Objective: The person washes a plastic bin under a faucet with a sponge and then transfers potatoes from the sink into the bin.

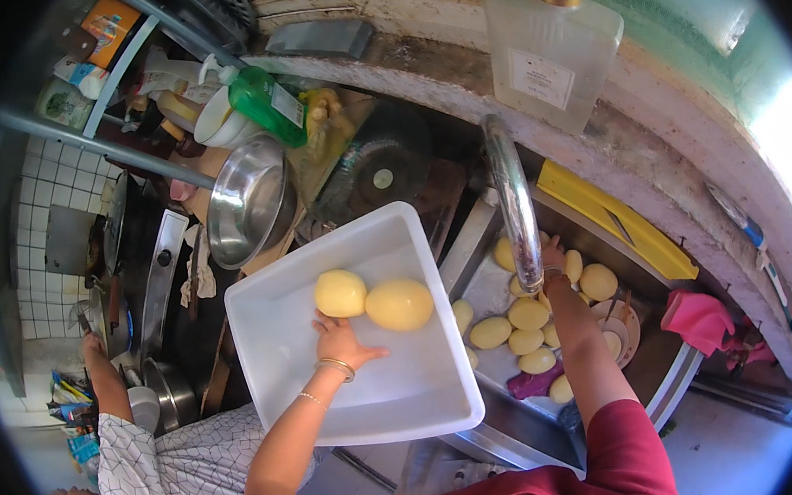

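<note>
A white plastic tub [380,402] stands before me with two peeled potatoes [399,305] in it. My left hand [339,346] is inside the tub, fingertips at the lower edge of the left potato, thumb spread away. To the right, my right hand [555,260] reaches into the metal sink [490,289] beside the faucet [514,203], among several peeled potatoes [528,314]. Its fingers are partly hidden, so what it holds cannot be told. Near the potatoes in the sink lie a purple item [536,380] and stacked bowls [619,334].
A steel bowl [251,201], a green pump bottle [266,105] and a dark basin [379,165] stand behind the tub. A yellow slicer [613,220] lies along the sink's back edge, pink gloves [698,321] at its right. Another person [175,460] works at the left by a pan.
</note>
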Demonstrator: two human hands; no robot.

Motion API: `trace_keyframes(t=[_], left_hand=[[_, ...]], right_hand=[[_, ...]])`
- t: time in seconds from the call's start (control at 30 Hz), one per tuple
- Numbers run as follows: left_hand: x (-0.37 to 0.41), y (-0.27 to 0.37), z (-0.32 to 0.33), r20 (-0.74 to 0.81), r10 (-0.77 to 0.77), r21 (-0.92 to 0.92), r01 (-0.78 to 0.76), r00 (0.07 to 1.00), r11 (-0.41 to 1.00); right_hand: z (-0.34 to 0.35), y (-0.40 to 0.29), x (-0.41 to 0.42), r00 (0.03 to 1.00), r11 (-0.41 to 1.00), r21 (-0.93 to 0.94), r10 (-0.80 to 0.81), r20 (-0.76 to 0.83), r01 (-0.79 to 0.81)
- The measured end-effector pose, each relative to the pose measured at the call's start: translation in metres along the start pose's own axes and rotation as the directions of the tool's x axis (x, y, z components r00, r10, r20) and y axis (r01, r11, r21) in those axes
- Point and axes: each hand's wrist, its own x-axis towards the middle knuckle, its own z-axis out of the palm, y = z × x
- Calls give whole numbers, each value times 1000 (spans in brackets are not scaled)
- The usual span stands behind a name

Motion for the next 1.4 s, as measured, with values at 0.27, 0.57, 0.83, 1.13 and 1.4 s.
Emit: trace_keyframes(t=[0.27, 0.57, 0.83, 1.13, 1.4], left_hand=[[-1, 16, -3, -7, -37, 16, 37, 999, 999], [-14, 4, -19, -70, 76, -205, -89, 995, 975], [-169, 181, -68, -436, 429, -735, -588, 791, 337], [-149, 253, -30, -361, 418, -892, -439, 834, 105], [-164, 165, -67, -388, 325, -921, -372, 863, -113]], right_hand=[[-21, 49, -58, 806, -288, 792, -452, 383, -538], [-27, -19, -130, 582, -464, 470, -802, 137, -751], [-94, -12, -212, 817, -564, 665, -564, 123, -489], [-187, -9, -301, 951, -120, 992, -309, 8, -47], [-81, 82, -117, 977, 961, 273, 18, -213, 42]])
